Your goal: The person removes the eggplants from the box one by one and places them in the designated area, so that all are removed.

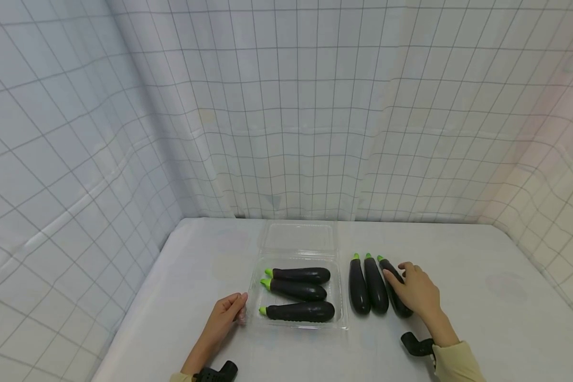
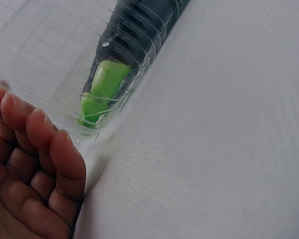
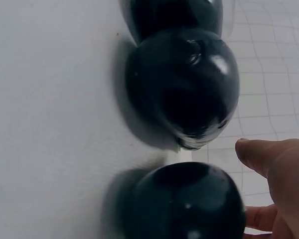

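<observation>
In the head view a clear plastic container (image 1: 343,318) lies with its lid (image 1: 298,239) folded back. Three dark eggplants lie crosswise inside, the nearest eggplant (image 1: 301,312) closest to the front wall. My left hand (image 1: 225,314) holds the container's left edge with bent fingers; in the left wrist view the fingertips (image 2: 37,117) are right at the clear rim. My right hand (image 1: 417,291) reaches over the rightmost loose eggplant (image 1: 397,298), thumb and fingers spread on either side. In the right wrist view the thumb (image 3: 254,152) stands apart from the lower eggplant (image 3: 187,199).
Two more eggplants, a left one (image 1: 358,286) and a middle one (image 1: 376,286), lie side by side right of the container, green stems pointing away. A white cloth covers the table (image 1: 506,297). Gridded white curtains (image 1: 296,132) hang behind and along both sides.
</observation>
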`<state>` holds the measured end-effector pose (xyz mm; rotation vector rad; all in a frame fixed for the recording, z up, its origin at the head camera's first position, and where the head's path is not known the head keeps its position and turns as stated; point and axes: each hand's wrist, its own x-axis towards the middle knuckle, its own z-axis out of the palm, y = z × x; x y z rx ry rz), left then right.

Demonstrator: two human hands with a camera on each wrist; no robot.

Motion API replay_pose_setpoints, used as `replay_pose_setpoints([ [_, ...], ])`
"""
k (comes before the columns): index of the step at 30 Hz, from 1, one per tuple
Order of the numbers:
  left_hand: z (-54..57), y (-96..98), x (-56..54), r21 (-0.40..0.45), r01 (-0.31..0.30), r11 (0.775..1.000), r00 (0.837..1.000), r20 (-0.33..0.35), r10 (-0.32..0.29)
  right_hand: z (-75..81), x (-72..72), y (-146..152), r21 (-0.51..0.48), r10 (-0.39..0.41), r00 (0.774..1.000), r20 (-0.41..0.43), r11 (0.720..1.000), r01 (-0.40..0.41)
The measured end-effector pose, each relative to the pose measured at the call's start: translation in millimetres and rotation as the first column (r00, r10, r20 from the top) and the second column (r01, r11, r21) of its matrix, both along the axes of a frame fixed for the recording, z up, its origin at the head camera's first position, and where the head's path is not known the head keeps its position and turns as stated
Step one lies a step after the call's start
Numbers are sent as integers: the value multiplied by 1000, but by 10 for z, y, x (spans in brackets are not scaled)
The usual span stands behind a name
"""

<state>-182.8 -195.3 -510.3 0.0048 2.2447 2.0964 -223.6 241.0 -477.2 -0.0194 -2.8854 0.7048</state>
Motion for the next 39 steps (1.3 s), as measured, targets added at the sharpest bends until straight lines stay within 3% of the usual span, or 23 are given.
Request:
replay_pose_setpoints([
  [6, 1, -8, 0, -8, 12, 1000, 1000, -8, -12, 75, -3, -65, 22, -3, 989, -147, 1000, 6],
  [11, 15, -2, -4, -2, 15, 1000, 1000, -12, -15, 153, 5, -162, 43, 35, 962, -272, 999, -24],
  [16, 14, -2, -16, 5, 14, 1000, 1000, -16, -14, 248, 2, -265, 46, 79, 939, -335, 997, -68],
  [27, 19, 8, -20, -1, 6, 1000, 1000, 2, -6, 551, 17, -559, 39, 179, 921, -345, 984, -176],
  [39, 10, 1, -4, -5, 3, 1000, 1000, 0, -3, 646, -59, -959, 114, 330, 923, -199, 943, -313],
])
